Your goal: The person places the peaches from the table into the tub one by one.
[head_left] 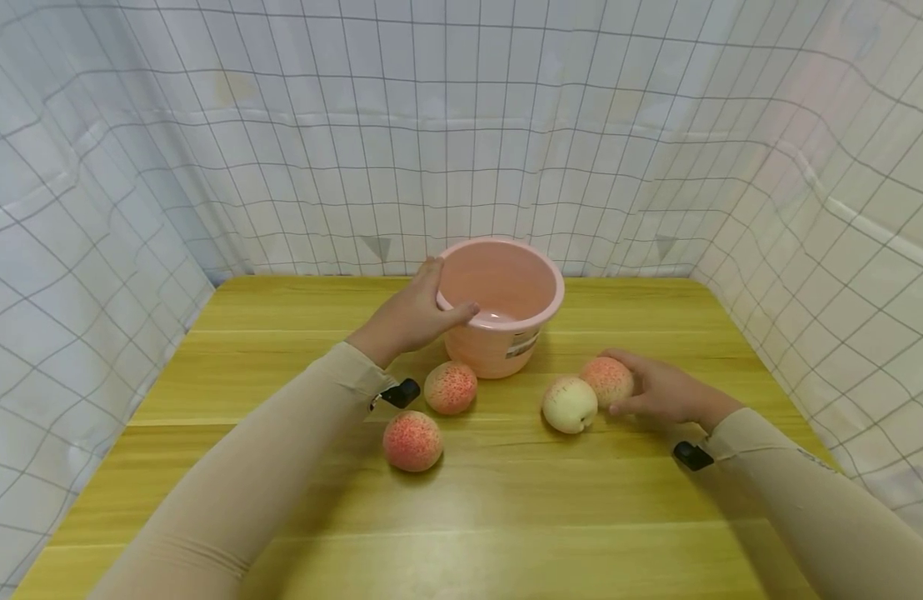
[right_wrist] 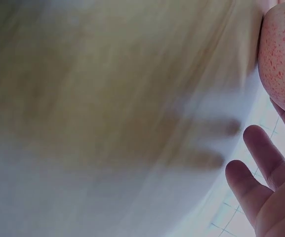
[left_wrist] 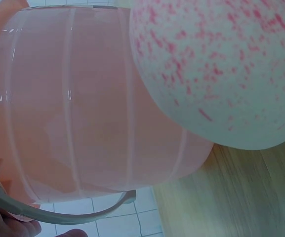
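Note:
A pink plastic bucket [head_left: 491,350] stands toward the back of the wooden table. My left hand [head_left: 412,315] grips its left rim, thumb over the near edge; in the left wrist view, fingertips [left_wrist: 21,228] show beside the bucket's grey handle [left_wrist: 58,215]. To the right, my right hand [head_left: 667,390] holds a speckled peach [head_left: 607,380] between thumb and fingers. In the right wrist view two fingers [right_wrist: 263,153] stretch out beside that peach [right_wrist: 283,59]. A pale peach [head_left: 570,405] sits against its left side.
Two redder peaches, one [head_left: 451,387] at the bucket's near left and another [head_left: 412,441] closer to me, lie by my left forearm. White grid-patterned curtains [head_left: 461,150] enclose the wooden table [head_left: 521,517] at the back and both sides.

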The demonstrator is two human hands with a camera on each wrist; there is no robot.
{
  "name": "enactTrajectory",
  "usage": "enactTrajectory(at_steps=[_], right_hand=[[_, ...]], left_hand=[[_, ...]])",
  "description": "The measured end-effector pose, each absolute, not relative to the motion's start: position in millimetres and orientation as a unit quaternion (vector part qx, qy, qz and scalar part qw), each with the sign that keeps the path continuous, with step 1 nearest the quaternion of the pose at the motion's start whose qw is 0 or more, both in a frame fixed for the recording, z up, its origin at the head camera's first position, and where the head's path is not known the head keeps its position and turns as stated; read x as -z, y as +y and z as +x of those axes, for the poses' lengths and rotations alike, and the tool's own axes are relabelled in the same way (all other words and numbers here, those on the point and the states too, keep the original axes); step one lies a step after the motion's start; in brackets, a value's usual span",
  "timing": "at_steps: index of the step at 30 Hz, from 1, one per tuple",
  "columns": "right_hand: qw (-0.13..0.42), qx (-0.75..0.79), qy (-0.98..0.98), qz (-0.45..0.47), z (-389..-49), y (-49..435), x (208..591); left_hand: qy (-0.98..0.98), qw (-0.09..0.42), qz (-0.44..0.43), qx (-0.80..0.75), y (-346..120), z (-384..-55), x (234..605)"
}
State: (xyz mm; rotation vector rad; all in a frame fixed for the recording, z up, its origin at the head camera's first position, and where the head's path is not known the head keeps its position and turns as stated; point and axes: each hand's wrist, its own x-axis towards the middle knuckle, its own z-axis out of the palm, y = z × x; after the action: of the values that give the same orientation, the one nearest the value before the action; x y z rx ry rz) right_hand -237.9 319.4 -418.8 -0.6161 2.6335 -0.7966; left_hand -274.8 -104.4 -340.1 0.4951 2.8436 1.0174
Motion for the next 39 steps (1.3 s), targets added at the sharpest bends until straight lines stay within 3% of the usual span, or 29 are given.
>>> enactTrajectory(at_steps=[20, 39], right_hand=[[0.073, 0.286, 0.930, -0.220, -245.0, 317.0, 385.2], [0.016, 0.347, 0.912, -0.216, -259.7, 282.8, 322.2]], left_hand=[[0.930, 0.039, 0.159, -0.330, -103.7, -274.5, 341.0], [0.929, 0.041, 0.158, -0.331, -104.7, -273.2, 340.0]])
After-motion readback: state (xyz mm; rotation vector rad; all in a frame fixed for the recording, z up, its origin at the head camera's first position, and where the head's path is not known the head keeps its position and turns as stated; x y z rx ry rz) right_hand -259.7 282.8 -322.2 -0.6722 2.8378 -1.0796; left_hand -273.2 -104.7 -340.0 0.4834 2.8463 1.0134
